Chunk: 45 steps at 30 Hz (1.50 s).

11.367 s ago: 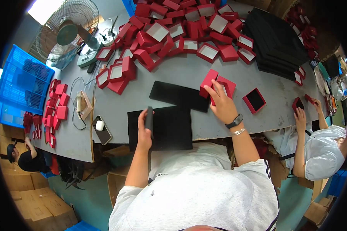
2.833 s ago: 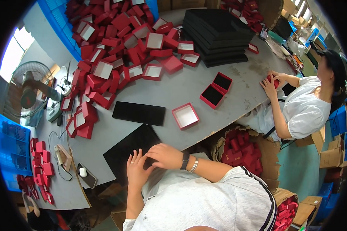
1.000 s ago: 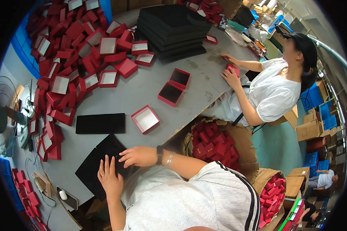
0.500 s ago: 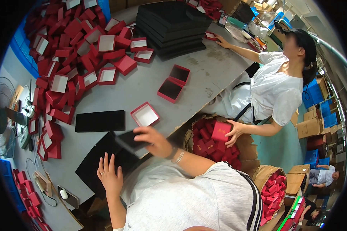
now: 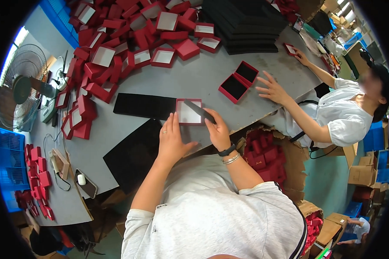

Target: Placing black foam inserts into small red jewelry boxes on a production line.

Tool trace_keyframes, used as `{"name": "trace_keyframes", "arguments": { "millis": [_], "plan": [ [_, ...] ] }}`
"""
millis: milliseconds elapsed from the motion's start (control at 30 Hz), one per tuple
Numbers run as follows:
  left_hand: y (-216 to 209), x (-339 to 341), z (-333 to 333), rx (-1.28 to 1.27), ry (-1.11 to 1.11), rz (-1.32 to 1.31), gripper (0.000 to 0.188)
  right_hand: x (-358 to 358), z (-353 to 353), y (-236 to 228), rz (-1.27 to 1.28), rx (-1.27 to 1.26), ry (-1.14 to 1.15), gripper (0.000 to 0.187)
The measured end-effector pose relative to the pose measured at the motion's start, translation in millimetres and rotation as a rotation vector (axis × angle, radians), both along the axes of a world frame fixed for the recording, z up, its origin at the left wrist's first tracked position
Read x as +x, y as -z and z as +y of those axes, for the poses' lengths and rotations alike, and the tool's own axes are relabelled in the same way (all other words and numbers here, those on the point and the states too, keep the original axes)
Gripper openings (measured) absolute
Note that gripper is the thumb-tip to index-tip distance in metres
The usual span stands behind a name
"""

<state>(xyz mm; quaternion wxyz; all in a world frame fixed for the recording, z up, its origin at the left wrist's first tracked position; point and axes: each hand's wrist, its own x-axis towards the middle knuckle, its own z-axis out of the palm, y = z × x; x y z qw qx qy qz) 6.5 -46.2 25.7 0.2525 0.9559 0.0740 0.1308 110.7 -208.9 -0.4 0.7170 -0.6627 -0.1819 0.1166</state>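
A small red box (image 5: pixel 184 117) with a white inside lies open side up on the table in front of me. My right hand (image 5: pixel 218 131) pinches a thin black foam pad (image 5: pixel 196 108), held tilted over the box's right part. My left hand (image 5: pixel 172 139) is at the box's near left corner, fingers stretched and thumb apart. Whether its fingertips touch the box I cannot tell. Left of the box lies a black foam strip (image 5: pixel 142 105). A larger black sheet (image 5: pixel 134 151) lies nearer to me, at the table's edge.
Many red boxes (image 5: pixel 142 56) are heaped at the back left, beside a tall stack of black sheets (image 5: pixel 246 26). An open red box with black lining (image 5: pixel 234 87) lies near a co-worker's hand (image 5: pixel 274 90). A fan (image 5: pixel 26 88) stands left; a carton of red boxes (image 5: pixel 263 155) is below the edge.
My right hand has brought the black pad from above the black sheet to the red box. My left hand has left the sheet for the box. The co-worker's hand has let go of a red box.
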Motion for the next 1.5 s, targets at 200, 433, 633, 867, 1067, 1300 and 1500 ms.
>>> {"name": "trace_keyframes", "arguments": {
  "millis": [200, 433, 633, 867, 1067, 1300, 1500],
  "plan": [
    [8.3, 24.6, 17.7, 0.047, -0.056, -0.031, 0.077, 8.6, -6.1, -15.2, -0.533, -0.244, 0.063, 0.048],
    [4.0, -3.3, -0.2, 0.000, -0.085, -0.056, 0.013, 9.4, 3.9, -10.3, -0.914, -0.634, -0.091, 0.055],
    [-7.3, -21.3, 12.6, -0.211, -0.050, 0.053, 0.062, 2.5, -0.9, -17.6, -0.860, -0.668, -0.262, 0.054],
    [-5.5, -3.8, 32.2, -0.069, 0.003, 0.018, 0.097, -14.8, 6.2, -15.4, -0.876, -0.680, -0.381, 0.057],
    [-0.5, -6.3, 31.7, -0.077, 0.007, -0.006, 0.099, -24.5, 12.4, -5.4, -0.924, -0.825, -0.307, 0.066],
    [1.5, -7.8, 40.3, -0.087, 0.095, 0.022, 0.087, -30.2, 16.0, -17.8, -0.947, -0.882, -0.176, 0.056],
    [-4.9, -6.4, 44.9, -0.113, 0.148, 0.018, 0.080, -24.5, -6.1, -6.8, -1.078, -0.674, -0.222, 0.039]
  ]
}}
